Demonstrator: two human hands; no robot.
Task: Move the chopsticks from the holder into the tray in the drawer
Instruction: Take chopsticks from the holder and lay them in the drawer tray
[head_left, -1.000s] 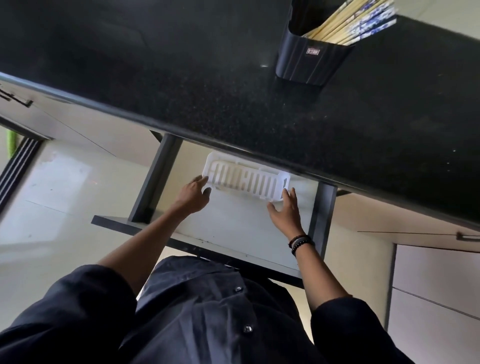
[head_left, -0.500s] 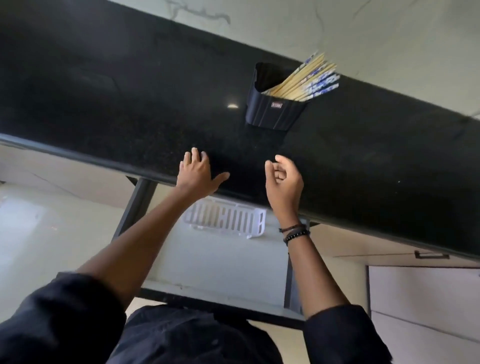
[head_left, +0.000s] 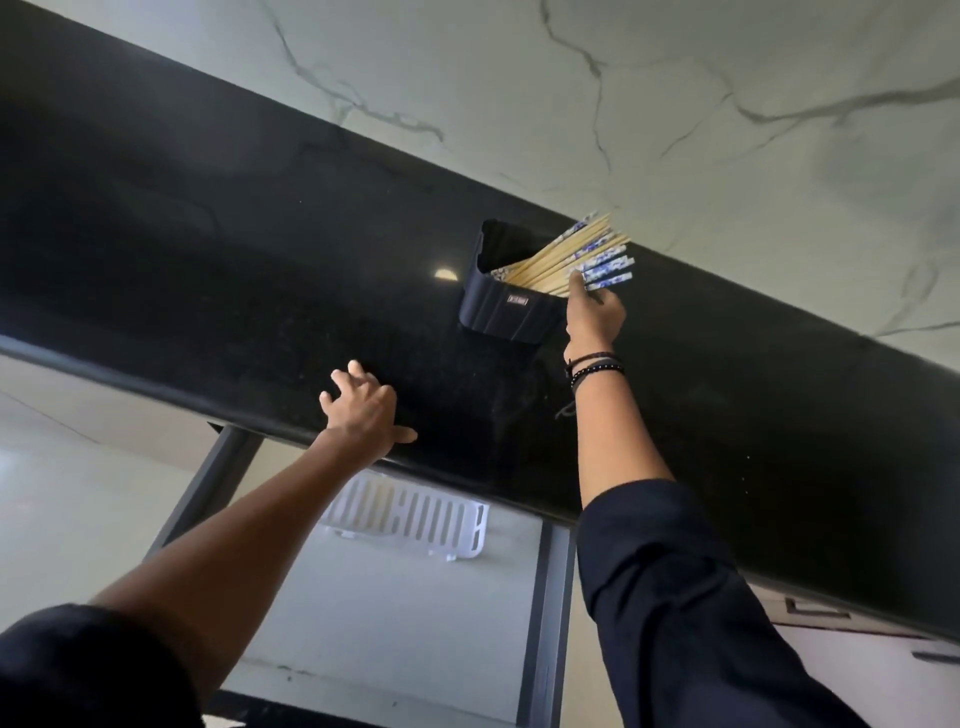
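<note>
A dark ribbed holder (head_left: 506, 306) stands on the black countertop (head_left: 208, 270), near the wall. A bundle of wooden chopsticks (head_left: 576, 254) with blue-and-white ends leans out of it to the right. My right hand (head_left: 595, 309) is stretched up to those ends, its thumb and fingers closing on the lowest ones, which still rest in the holder. My left hand (head_left: 363, 410) lies flat on the counter's front edge, fingers spread, holding nothing. Below the counter, a white slotted tray (head_left: 415, 519) sits at the back of the open drawer (head_left: 553, 582), partly hidden by the counter edge.
A marbled pale wall (head_left: 675, 104) rises behind the counter. Cabinet fronts with dark handles (head_left: 815, 610) show at the lower right. The drawer's dark side rails (head_left: 213, 483) stick out towards me over a pale floor.
Both hands left the tray in the drawer and rose to the counter. The right hand then reached to the chopstick ends; the left settled on the counter edge. My view tilted upward.
</note>
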